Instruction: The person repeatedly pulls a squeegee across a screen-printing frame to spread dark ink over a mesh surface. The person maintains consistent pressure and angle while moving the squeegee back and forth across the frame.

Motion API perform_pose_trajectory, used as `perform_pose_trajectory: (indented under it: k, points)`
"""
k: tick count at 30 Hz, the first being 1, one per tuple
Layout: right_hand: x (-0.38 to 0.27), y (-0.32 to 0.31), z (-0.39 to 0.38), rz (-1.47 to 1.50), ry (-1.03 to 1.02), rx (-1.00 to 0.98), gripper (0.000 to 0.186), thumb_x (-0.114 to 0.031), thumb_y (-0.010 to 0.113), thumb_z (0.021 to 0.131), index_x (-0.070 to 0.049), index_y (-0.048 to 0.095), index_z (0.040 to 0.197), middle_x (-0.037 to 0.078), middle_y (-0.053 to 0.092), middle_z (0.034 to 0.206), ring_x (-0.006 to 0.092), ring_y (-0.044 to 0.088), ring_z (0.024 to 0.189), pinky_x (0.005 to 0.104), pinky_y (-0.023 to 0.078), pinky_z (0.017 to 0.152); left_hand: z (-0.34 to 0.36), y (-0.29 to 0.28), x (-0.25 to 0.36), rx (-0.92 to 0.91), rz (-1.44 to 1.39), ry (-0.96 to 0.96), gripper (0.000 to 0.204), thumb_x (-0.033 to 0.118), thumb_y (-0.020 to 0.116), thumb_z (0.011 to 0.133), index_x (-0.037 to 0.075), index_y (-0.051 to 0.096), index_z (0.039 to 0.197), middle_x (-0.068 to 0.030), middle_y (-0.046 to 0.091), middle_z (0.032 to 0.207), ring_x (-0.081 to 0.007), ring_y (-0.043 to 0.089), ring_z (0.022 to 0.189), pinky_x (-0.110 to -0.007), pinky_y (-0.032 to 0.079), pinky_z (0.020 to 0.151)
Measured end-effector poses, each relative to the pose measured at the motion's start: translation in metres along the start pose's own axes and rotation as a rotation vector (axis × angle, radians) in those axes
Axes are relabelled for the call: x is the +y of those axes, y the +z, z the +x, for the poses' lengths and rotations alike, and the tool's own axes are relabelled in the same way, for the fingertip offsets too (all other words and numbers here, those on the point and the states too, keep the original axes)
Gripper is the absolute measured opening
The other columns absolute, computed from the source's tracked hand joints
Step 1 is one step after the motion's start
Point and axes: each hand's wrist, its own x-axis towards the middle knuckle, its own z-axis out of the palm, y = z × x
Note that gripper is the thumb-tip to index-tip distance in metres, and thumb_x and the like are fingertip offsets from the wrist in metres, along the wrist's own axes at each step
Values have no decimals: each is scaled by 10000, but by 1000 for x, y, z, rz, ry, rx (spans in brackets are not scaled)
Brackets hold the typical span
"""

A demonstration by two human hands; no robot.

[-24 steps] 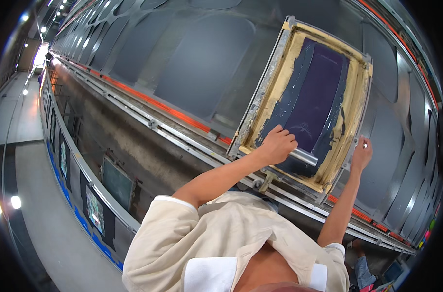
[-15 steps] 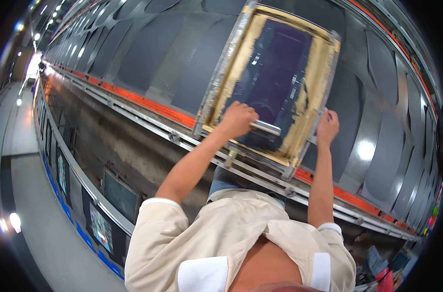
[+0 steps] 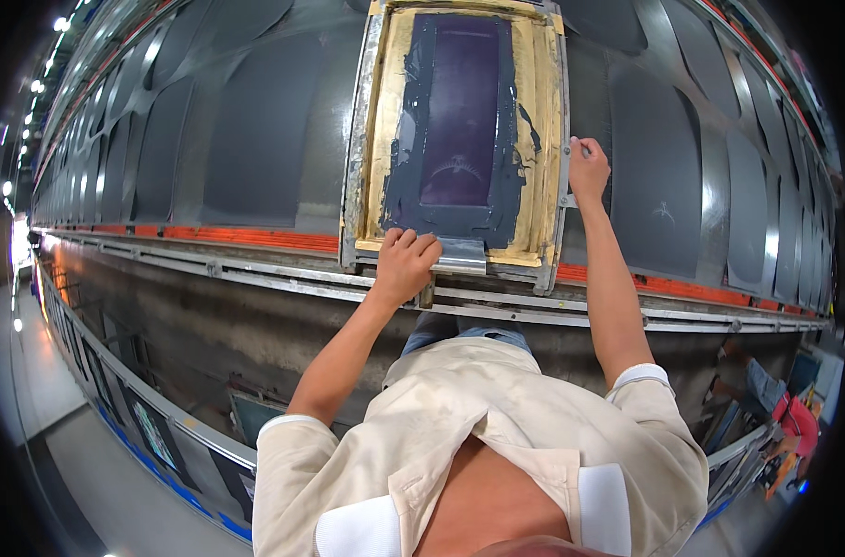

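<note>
A screen printing frame (image 3: 560, 102) with a metal border and yellowish tape inside lies in front of me on the long table. Its mesh shows a purple rectangle (image 3: 460, 102) edged with dark, patchy ink, with a pale curved design near its lower end. At the near end of the frame, my left hand (image 3: 408, 265) is closed around the left end of a squeegee (image 3: 461, 254), whose silvery bar lies across the screen. My right hand (image 3: 590, 173) has curled fingers at the frame's right edge, closed on it; the exact grip is partly hidden.
Dark grey fabric pieces (image 3: 265, 130) line the table on both sides; one on the right (image 3: 655, 176) bears a small pale mark. A metal rail (image 3: 292, 281) runs along the near edge beside an orange strip (image 3: 255, 238). Another person (image 3: 794, 422) is at far lower right.
My left hand has drawn the squeegee closer to me, to the screen's near end. The view has turned, so the frame appears straighter. My right hand remains at the frame's right edge.
</note>
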Motion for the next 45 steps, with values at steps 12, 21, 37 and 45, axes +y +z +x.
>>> perform_pose_trajectory:
  k: [12,21,37,45]
  points:
    - [-20,-9,18,-343,145,-248,298,-377,628,997,-108,703,1100,183,724,990,419,677,950,480,518,851,197,61,-137,122,22,66,379,-51,670,617,134,661,948,9,708,995,-231,625,861,-397,441,812]
    - [-118,74,194,123,-661,-445,509,-399,762,897,-73,671,1278,168,684,1162,331,645,1097,415,507,948,388,78,-238,104,-25,60,185,74,795,679,123,728,845,-52,717,844,-305,671,825,-437,488,768]
    - [-173,160,230,-496,-578,-862,264,-243,843,738,-65,749,909,167,741,816,361,718,784,454,556,718,411,65,-244,-290,-72,-151,331,290,899,710,70,755,910,-161,716,761,-388,686,765,-485,524,716]
    - [-106,78,13,-383,-797,-752,201,-196,807,670,-91,680,785,135,710,801,352,688,824,470,501,743,203,41,-128,-181,-171,-42,226,217,872,686,110,693,774,-96,689,754,-335,680,746,-478,479,731]
